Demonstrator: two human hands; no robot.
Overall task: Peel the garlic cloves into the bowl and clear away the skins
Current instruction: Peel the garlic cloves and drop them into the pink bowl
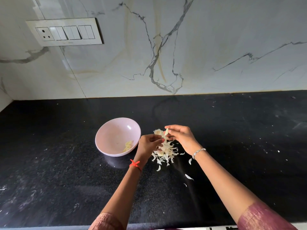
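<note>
Pinches clove [166, 131] in right hand [181, 138] fingertips, long axis near upright, over skins [166, 152] on counter [66, 163]. Nips its lower end with curled left hand [148, 144] fingers, likely tugging skin. Lies just right of bowl [106, 130], left hand between, hence nearer for the drop.

Black speckled countertop [49, 163], veined marble backsplash [216, 47], white switch panel [65, 32]
</note>
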